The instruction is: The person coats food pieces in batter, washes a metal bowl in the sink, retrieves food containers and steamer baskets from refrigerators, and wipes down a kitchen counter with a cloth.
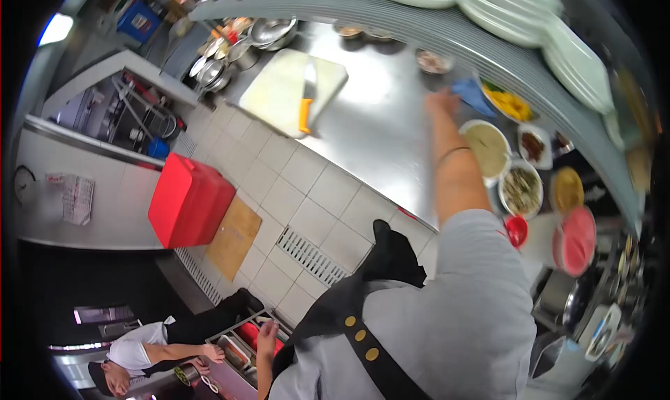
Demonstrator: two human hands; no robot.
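My right arm stretches over the steel table, and my right hand (442, 105) is smeared by motion. Close beside it lies a blue cloth (474, 96); whether the fingers touch it I cannot tell. Just beyond the hand is a small bowl of pinkish food (433, 61). A dish of yellow pieces (509, 105) and a bowl of pale cream-coloured food (485, 149) are right of the hand. My left hand (267, 338) hangs low at my side, fingers bent in, with nothing visible in them. A white cutting board (279, 93) carries a knife with an orange handle (305, 114).
A shelf (314, 8) with stacked pale plates (509, 9) overhangs the table (377, 135). Bowls of chopped food (521, 189) and a pink-red container (576, 241) line the right side. A red bin (187, 199) stands on the tiled floor. A co-worker (150, 347) works lower left.
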